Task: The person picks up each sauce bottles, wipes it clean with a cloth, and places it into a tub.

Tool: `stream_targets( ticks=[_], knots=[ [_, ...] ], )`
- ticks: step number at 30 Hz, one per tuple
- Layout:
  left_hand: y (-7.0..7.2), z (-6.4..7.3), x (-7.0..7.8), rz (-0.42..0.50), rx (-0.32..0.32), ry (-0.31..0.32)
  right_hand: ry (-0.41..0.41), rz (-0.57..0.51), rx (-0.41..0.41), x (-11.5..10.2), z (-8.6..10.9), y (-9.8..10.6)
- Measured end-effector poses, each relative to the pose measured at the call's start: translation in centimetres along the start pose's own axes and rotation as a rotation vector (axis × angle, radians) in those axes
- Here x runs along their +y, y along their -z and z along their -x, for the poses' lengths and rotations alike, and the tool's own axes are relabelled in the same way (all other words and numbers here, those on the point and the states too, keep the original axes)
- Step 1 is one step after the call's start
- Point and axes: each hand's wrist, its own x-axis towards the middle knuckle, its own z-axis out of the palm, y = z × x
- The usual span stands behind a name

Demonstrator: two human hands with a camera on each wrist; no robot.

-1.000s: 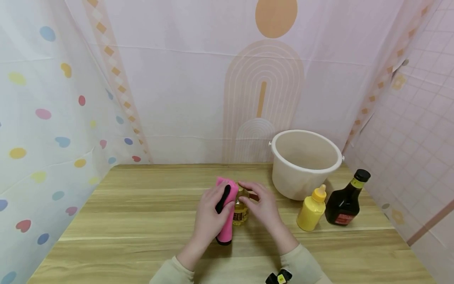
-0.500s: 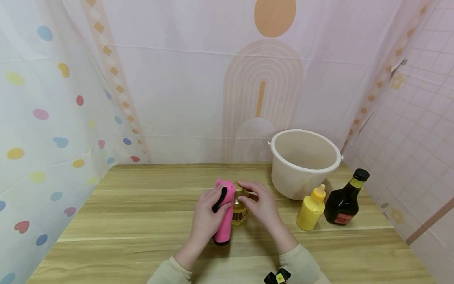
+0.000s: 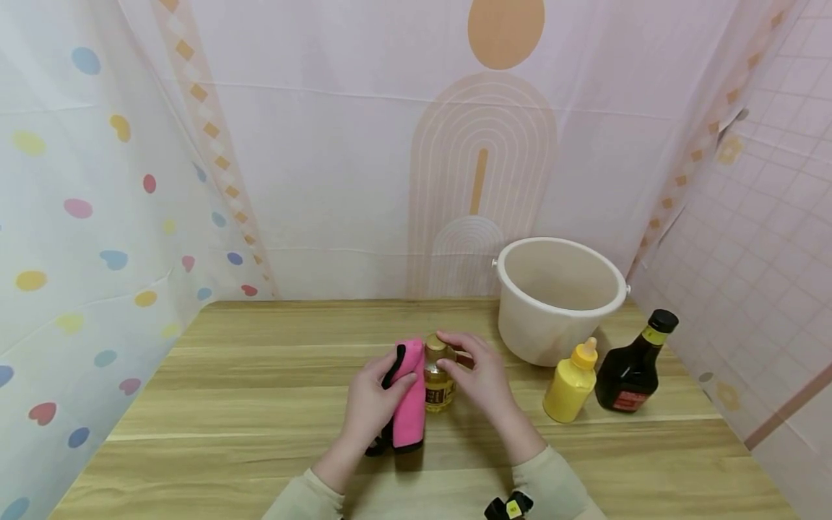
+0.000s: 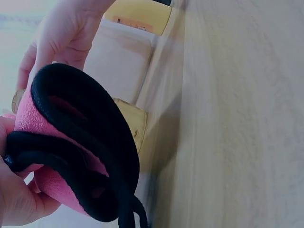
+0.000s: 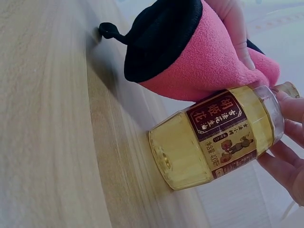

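Observation:
My left hand (image 3: 372, 406) grips a folded pink cloth (image 3: 409, 408) with black edging, thumb across its front. In the left wrist view the black edges of the cloth (image 4: 26, 114) fold over each other, and a thin black cord hangs from them. A small glass bottle of golden cooking oil (image 3: 439, 396) stands upright right beside the cloth. My right hand (image 3: 479, 374) holds this bottle at its neck and cap between thumb and fingers. The right wrist view shows the dark red label on the oil bottle (image 5: 228, 137), with the pink cloth (image 5: 204, 57) against its side.
A cream bucket (image 3: 533, 332) stands at the back right of the wooden table (image 3: 260, 390). In front of it are a yellow squeeze bottle (image 3: 567, 391) and a dark sauce bottle (image 3: 627, 377) with a black cap. Patterned curtains (image 3: 338, 188) hang behind and at both sides.
My left hand has shifted left and slightly toward me with the cloth, showing more of the oil bottle and its cap. The right hand stays at the bottle's neck.

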Motion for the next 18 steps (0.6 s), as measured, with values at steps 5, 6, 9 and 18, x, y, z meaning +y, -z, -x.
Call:
stream_targets(
  ticks=[5,6,9,18],
  knots=[
    [0.0,0.0,-0.5,0.103,-0.021,0.100,0.006,0.010,0.002,0.1,0.1,0.0],
    [-0.1,0.1,-0.7,0.113,-0.024,0.118,0.006,0.012,0.003,0.1,0.1,0.0],
    [0.0,0.2,-1.1,0.109,-0.031,0.149,0.005,0.012,0.003,0.2,0.2,0.0],
    [0.1,0.1,-1.4,0.022,-0.048,0.150,0.006,0.017,0.002,0.2,0.2,0.0]
  ],
)
